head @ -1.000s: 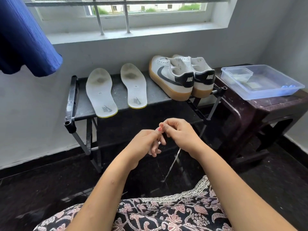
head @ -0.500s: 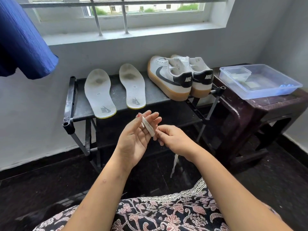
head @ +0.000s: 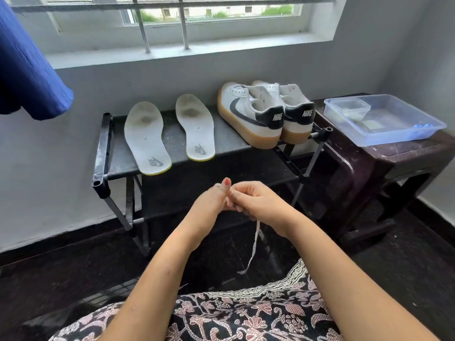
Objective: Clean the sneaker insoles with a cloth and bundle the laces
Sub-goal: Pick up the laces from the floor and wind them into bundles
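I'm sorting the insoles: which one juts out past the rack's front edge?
The left insole: its heel with the logo overhangs the rack edge. The right insole lies further back.

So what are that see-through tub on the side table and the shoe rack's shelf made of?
The tub looks like clear, slightly bluish plastic: you see its contents and the side table through its glossy walls. The shoe rack's shelf seems a matte black fabric sheet, finely textured and stretched between dark tubes joined by plastic-looking corner pieces; metal or plastic tubes, I can't tell.

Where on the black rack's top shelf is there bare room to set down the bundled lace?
Bare mesh lies between the left white insole and the rack's left rail. Between the right white insole and the white sneakers it is tighter.
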The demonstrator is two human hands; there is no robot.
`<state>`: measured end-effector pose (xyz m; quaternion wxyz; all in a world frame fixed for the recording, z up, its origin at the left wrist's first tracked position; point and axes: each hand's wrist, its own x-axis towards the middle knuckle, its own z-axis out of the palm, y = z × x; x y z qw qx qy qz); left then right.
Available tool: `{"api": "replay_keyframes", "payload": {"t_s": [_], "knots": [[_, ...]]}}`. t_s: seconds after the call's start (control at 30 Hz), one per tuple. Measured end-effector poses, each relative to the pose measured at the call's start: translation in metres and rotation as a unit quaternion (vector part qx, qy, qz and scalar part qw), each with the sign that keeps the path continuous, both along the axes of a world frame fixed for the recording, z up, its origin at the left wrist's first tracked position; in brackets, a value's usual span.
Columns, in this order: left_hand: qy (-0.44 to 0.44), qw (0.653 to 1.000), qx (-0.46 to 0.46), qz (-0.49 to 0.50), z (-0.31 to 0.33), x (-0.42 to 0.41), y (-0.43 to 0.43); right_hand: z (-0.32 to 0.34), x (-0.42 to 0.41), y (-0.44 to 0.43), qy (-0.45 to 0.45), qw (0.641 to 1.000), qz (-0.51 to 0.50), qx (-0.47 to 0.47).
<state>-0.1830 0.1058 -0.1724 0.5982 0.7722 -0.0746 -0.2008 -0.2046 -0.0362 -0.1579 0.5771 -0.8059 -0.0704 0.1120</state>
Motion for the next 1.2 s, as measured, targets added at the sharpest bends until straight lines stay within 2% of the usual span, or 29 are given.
{"api": "replay_keyframes", "payload": {"t_s": [0.07, 0.17, 0.33, 0.5, 0.63, 0.77, 0.87, 0.93, 1.03, 1.13, 1.2], "knots": [[0.012, 0.999, 0.008, -0.041, 0.004, -0.004, -0.002, 0.0, 0.001, -0.001, -0.013, 1.0, -0.026, 0.012], [-0.018, 0.998, -0.009, -0.065, 0.006, -0.009, -0.001, -0.003, 0.002, -0.003, -0.026, 0.998, -0.059, 0.022], [0.024, 0.995, -0.047, -0.09, 0.002, -0.004, 0.003, -0.008, 0.004, -0.004, -0.058, 0.994, -0.091, -0.005], [0.076, 0.977, -0.17, -0.107, 0.012, -0.008, 0.004, -0.011, 0.006, -0.004, -0.059, 0.992, -0.108, -0.003], [0.096, 0.942, -0.319, -0.032, 0.012, -0.005, 0.004, -0.012, 0.005, -0.002, -0.043, 0.995, -0.083, -0.028], [0.103, 0.906, -0.407, 0.05, 0.01, 0.001, 0.009, -0.014, 0.004, -0.001, -0.021, 0.995, -0.05, -0.089], [0.11, 0.881, -0.447, 0.11, 0.01, 0.003, 0.01, -0.014, 0.002, 0.003, 0.008, 0.995, -0.001, -0.101], [0.083, 0.894, -0.419, 0.135, 0.009, 0.003, 0.009, -0.013, 0.001, 0.005, 0.012, 0.995, 0.019, -0.094], [0.028, 0.938, -0.312, 0.149, 0.005, 0.004, 0.005, -0.008, 0.0, 0.003, -0.006, 0.997, 0.019, -0.074], [-0.013, 0.985, -0.13, 0.113, -0.007, 0.01, 0.002, -0.005, 0.002, -0.001, -0.019, 0.999, 0.013, -0.047], [-0.024, 0.998, -0.03, 0.057, -0.012, 0.01, 0.0, -0.004, 0.001, -0.001, -0.025, 0.999, 0.019, -0.021]]}}
